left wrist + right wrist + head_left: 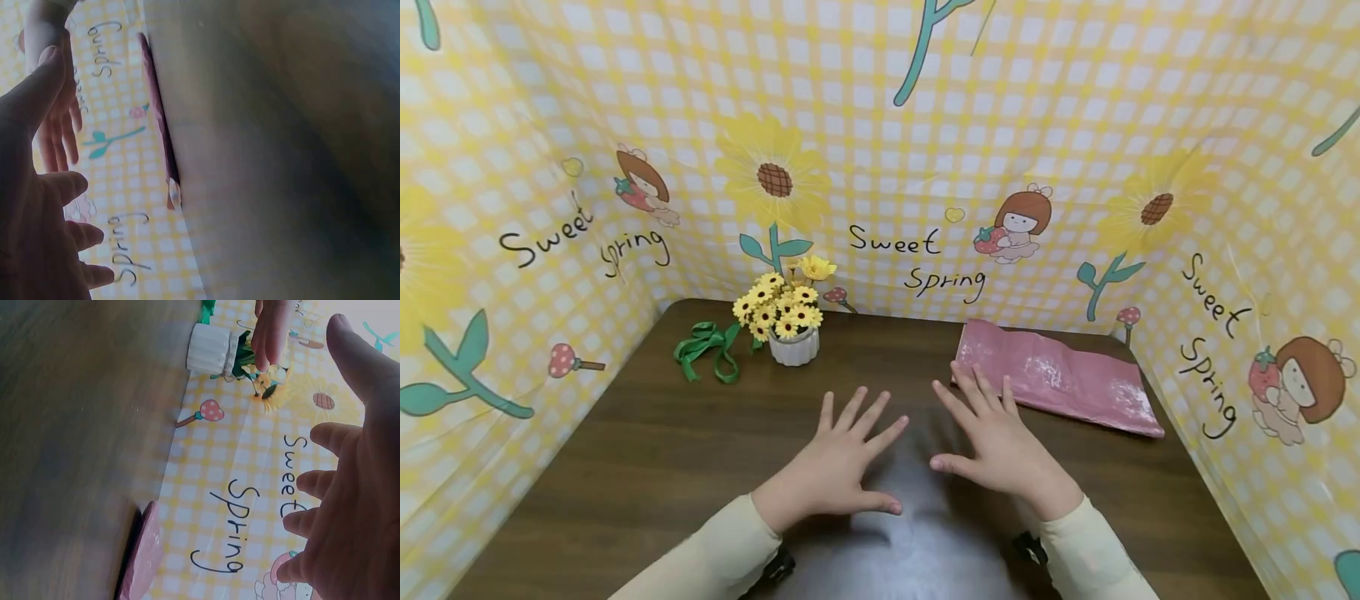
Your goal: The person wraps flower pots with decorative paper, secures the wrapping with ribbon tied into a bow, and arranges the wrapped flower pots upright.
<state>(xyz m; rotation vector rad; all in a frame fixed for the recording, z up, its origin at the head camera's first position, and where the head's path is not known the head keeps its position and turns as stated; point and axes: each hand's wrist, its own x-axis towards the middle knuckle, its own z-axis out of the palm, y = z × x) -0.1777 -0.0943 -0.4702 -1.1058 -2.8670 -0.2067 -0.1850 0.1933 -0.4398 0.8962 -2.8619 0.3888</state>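
Both hands hover over the middle of a dark wooden table, palms down with fingers spread, and hold nothing. The left hand [838, 462] is nearer the flower pot; the right hand [1000, 446] has its fingertips overlapping the near left corner of a flat pink package [1048, 371] in the head view. That package, shiny with pale patches, lies at the back right. A ribbed white pot [795, 347] with small yellow flowers [775, 304] stands at the back left. Beside it lies a loose, looped green ribbon [706, 350].
A yellow checked cloth [865, 167] with printed sunflowers and lettering rises behind the table [647, 467] and along both its sides. Light reflects off the tabletop between the hands.
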